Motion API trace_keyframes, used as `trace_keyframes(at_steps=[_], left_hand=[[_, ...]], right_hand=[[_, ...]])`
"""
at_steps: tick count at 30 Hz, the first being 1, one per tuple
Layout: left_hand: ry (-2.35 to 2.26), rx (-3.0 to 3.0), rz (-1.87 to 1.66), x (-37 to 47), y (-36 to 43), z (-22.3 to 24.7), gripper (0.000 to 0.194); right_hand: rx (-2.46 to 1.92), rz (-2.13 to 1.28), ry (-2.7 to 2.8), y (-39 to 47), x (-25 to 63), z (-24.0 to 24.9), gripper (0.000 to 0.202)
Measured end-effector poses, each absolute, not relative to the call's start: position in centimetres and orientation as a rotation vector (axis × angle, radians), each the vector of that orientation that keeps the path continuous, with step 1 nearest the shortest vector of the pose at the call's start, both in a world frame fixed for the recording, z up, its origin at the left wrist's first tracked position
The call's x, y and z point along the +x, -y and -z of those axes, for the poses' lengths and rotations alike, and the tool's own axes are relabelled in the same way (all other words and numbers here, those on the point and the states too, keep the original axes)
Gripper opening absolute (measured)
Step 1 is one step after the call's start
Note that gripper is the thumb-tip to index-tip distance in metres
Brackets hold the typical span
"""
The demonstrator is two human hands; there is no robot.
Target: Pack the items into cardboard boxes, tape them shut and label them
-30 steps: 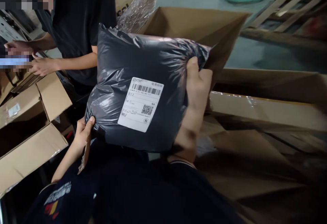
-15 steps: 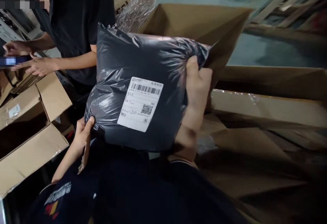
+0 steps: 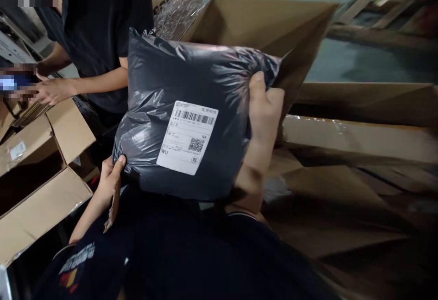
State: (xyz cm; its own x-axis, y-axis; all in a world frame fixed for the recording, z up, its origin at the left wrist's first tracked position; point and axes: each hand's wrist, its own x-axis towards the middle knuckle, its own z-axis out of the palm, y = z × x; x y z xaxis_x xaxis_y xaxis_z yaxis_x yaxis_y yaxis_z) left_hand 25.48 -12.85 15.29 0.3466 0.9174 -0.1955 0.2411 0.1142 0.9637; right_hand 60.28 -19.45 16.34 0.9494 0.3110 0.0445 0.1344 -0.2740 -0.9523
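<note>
A full, dark grey plastic mailer bag [image 3: 147, 94] is held up in front of my chest between both hands. On its upper face is a white shipping label [image 3: 187, 138] with a barcode and a QR code. My left hand [image 3: 112, 171] pinches the bag's lower left corner, thumb on top. A torn strip of brown cardboard [image 3: 112, 206] hangs beside that wrist. Gathering the bag's upper right corner into folds, my right hand [image 3: 265, 101] is closed with its thumb over the plastic. The fingers under the bag are hidden.
An open cardboard box [image 3: 290, 30] stands behind the bag, with more cardboard [image 3: 359, 140] at right. Another open box [image 3: 44, 199] lies at left. A person in a dark shirt [image 3: 106, 30] stands close by, holding a phone [image 3: 13, 83]. A wooden pallet [image 3: 379, 12] is farther back.
The bag and my hands stay almost the same in view, with the same grip. The surroundings shift slightly upward, and the other person's hands have moved a little.
</note>
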Motion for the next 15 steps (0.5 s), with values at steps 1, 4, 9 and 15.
trace_keyframes(at_steps=[1, 4, 9, 15], left_hand=[[-1.144, 1.392, -0.698, 25.5, 12.9, -15.3, 0.051], [-1.133, 1.367, -0.692, 25.7, 13.1, -15.4, 0.048], [-1.138, 1.361, -0.685, 25.8, 13.3, -15.7, 0.047], [-1.130, 1.362, -0.662, 25.8, 13.0, -15.8, 0.048]], right_hand=[[-1.895, -0.156, 0.299, 19.4, 60.0, -16.8, 0.061], [-1.981, -0.134, 0.245, 19.5, 59.6, -17.6, 0.062], [-1.965, -0.121, 0.247, 19.5, 59.7, -17.1, 0.059], [-1.961, -0.083, 0.227, 20.0, 60.5, -15.9, 0.060]])
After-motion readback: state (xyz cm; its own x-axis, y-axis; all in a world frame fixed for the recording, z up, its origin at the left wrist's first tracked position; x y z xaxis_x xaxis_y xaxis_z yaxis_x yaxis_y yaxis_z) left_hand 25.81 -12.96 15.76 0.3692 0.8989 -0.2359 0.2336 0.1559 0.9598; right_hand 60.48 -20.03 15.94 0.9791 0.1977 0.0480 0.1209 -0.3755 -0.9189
